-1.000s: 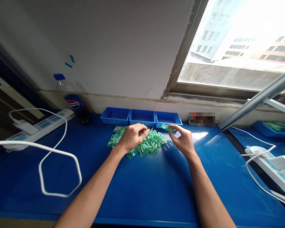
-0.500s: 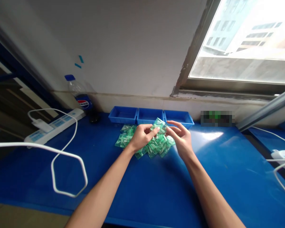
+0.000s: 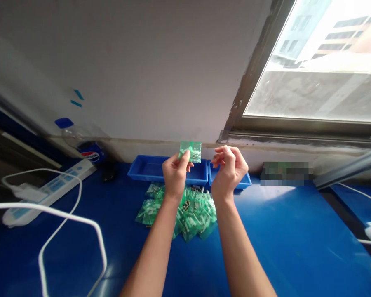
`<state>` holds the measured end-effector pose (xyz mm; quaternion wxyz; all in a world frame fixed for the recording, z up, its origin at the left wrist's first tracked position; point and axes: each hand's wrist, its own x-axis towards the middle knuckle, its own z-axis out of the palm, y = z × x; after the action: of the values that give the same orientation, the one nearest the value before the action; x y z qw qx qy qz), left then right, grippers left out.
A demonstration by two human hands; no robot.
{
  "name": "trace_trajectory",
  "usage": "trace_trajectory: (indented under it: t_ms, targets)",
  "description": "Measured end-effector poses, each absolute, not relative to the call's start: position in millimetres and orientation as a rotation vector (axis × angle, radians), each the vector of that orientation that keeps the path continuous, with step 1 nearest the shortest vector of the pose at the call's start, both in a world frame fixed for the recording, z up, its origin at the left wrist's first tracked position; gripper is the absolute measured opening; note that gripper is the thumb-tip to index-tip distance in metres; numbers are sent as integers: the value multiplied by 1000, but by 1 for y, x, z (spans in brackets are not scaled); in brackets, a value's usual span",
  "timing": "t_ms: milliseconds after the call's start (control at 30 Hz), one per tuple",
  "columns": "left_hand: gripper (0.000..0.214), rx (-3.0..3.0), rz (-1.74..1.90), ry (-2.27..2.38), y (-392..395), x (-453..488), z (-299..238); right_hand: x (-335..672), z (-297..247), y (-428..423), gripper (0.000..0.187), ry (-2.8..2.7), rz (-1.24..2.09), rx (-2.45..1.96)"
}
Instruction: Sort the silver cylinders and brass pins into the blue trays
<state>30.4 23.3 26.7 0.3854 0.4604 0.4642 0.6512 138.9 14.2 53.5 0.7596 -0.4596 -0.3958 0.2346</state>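
Between the thumb and fingers of my left hand point(image 3: 175, 171) is a small green plastic bag point(image 3: 195, 152). Thin metal pieces, like screws or pins, show through its clear film. My right hand point(image 3: 230, 171) is apart from the bag, off to its right, with the fingers curled in and the thumb against them. Whatever those fingers hold, if anything, is hidden. Beneath both hands lies a heap of similar green bags point(image 3: 191, 218) on the blue table. Behind the heap, blue trays point(image 3: 145, 167) stand in a row, partly covered by my hands.
A white power strip point(image 3: 54, 185) with a plug and looping white cable point(image 3: 92, 225) lies on the left. Beside it, a cola bottle point(image 3: 89, 150) stands against the wall. A blurred dark item point(image 3: 286, 173) sits below the window at the right.
My left hand has raised the green bag up and away from the heap. My right hand has left the bag's edge, and its fingers have curled in. The camera view has shifted.
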Motion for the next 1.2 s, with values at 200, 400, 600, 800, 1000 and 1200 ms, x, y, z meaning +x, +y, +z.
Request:
trace_trajectory:
  t_ms: [200,400,600,800,1000,1200]
  targets:
    - [39,1035,1753,1367,35,21,20,125,62,34,28,-909,460,-982]
    - [40,1118,1536,1731,20,-24,16,122,24,17,33,-1051,614,-1084]
    - [43,1464,1325,2164,13,-72,5,132,7,6,36,-1171,741,-1212]
    - [38,1699,1474,2175,5,-78,-4,161,5,-10,39,-1234,758,-1412]
    - [35,1964,1409,1724,-12,-44,12,212,-3,-32,31,-1494,745,-1750]
    - [33,2141,1241,1407,-25,-19,13,241,-12,-51,38,-1829,847,-1765]
